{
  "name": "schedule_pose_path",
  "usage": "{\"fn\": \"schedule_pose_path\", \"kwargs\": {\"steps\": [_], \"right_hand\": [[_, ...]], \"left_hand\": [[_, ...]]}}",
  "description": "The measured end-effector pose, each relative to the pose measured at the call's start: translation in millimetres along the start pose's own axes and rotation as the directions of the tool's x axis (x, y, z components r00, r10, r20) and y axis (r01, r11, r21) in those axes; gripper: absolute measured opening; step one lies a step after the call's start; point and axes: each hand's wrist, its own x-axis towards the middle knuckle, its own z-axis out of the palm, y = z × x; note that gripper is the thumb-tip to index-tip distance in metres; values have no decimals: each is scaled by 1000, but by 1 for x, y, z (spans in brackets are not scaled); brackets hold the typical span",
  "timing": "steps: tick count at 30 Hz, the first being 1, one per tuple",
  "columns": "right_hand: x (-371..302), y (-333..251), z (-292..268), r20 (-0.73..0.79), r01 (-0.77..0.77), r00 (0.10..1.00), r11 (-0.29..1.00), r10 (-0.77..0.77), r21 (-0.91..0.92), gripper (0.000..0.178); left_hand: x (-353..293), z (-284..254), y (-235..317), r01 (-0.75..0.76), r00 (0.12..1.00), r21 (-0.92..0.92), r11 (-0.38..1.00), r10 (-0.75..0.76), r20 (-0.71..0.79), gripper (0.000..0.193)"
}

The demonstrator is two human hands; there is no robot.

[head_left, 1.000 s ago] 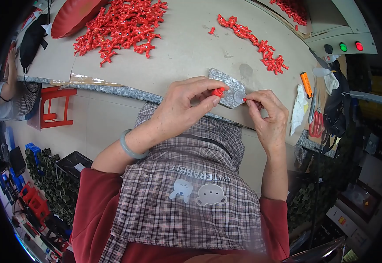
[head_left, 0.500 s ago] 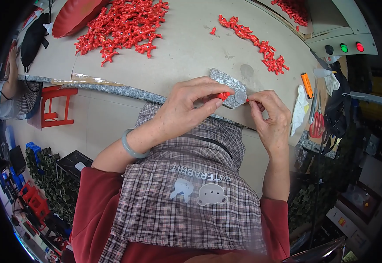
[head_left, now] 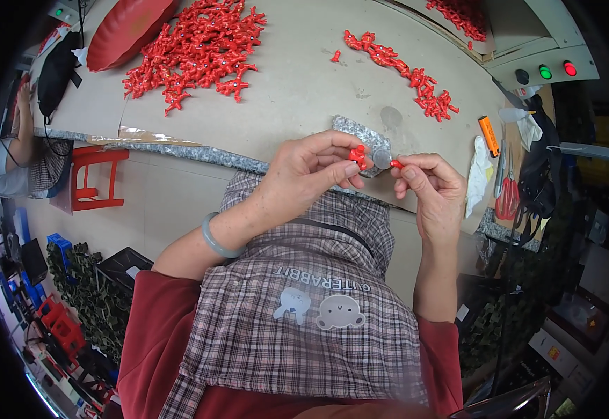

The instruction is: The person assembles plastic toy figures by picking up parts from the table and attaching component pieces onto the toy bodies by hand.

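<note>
My left hand [head_left: 315, 164] pinches a small red plastic figure [head_left: 358, 156] between thumb and fingertips. In my right hand [head_left: 433, 183], a tiny red part [head_left: 395, 164] sits at the thumb and fingertips, a short gap away from the figure. Just beyond the hands a speckled granite slab [head_left: 350, 126] lies at the table's near edge, with a round greyish disc [head_left: 381, 159] on it. Far left on the table is a big heap of red figures [head_left: 199, 59]. A string of red figures [head_left: 395, 64] runs across the right side, with one loose red piece [head_left: 336, 56] beside it.
A red scalloped bowl [head_left: 126, 31] stands behind the heap. To the right lie an orange marker-like item [head_left: 489, 136], a white cloth [head_left: 480, 174], red-handled scissors [head_left: 507, 199] and a white bottle [head_left: 514, 114]. A machine box with lit buttons [head_left: 545, 72] stands far right. Another person sits far left near a red stool [head_left: 102, 178].
The figure in my left hand has turned and now shows more of itself. My right hand has dropped slightly toward me, its fingers curling in more, with the red part more visible.
</note>
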Motion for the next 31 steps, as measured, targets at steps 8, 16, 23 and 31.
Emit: {"fn": "schedule_pose_path", "kwargs": {"steps": [8,16,23,31], "right_hand": [[-7,-6,11,24,-38,999,993,36,114,17],[-15,1,29,41,327,937,828,-347,-456,14],[-11,1,32,101,447,866,668,-489,-595,16],[-14,9,33,143,500,840,644,-523,-579,20]], "left_hand": [[-2,4,-3,-4,1000,-36,999,3,-18,28],[-3,5,-6,-39,999,-12,999,39,13,27],[-4,7,-15,-80,997,50,996,80,-12,26],[-7,7,-4,-328,933,646,689,343,108,24]]}}
